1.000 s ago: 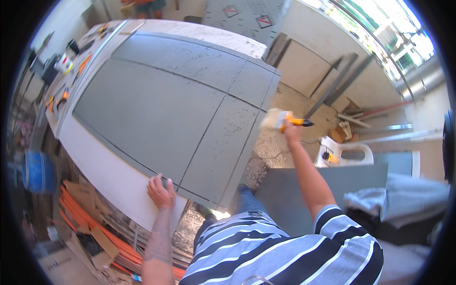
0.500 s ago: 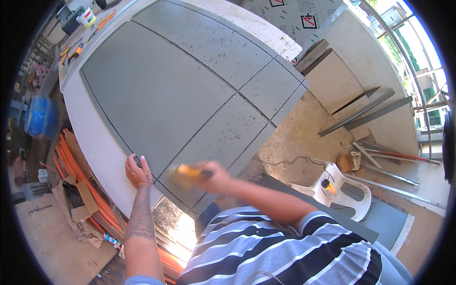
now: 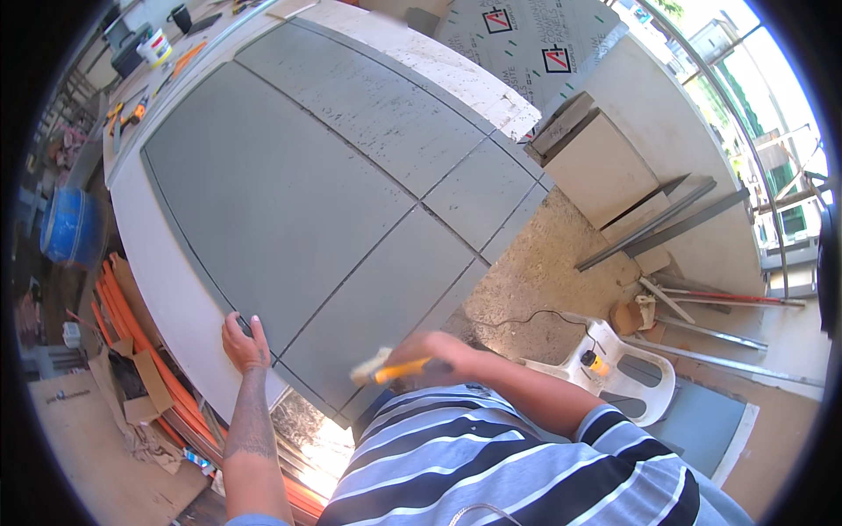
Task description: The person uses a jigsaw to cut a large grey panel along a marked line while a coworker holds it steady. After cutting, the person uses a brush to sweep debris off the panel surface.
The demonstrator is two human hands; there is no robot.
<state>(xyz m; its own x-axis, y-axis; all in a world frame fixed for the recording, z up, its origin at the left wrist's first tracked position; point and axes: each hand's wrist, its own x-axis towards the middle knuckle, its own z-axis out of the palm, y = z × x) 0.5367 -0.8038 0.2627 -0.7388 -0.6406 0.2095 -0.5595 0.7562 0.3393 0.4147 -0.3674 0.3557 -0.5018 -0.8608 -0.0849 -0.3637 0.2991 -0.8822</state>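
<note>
A large grey panel (image 3: 289, 184) with straight cut grooves lies on a white-topped table (image 3: 167, 263). Pressed to its near left edge is my left hand (image 3: 246, 344), thumb and fingers apart. Something dark shows between them; whether it is the groove or a small thing, I cannot make out. Closed round a yellow-handled brush (image 3: 373, 372) with pale bristles, my right hand (image 3: 436, 353) is over the panel's near right corner, close to my body. Motion blurs this hand and the brush slightly. Dark shavings speckle the far strip of the panel.
A white plastic chair (image 3: 614, 368) bearing a yellow-and-black tool (image 3: 594, 362) stands at right. Metal bars (image 3: 649, 232) lean near boards behind it. Orange tubes (image 3: 145, 337) and an open cardboard box (image 3: 149, 386) lie at left. A white bucket (image 3: 156, 50) and tools sit at the far left.
My right hand has drawn the brush rightward and toward my body. Fewer dark shavings lie on the panel's near right section. My left hand keeps its place on the edge. The view has shifted slightly.
</note>
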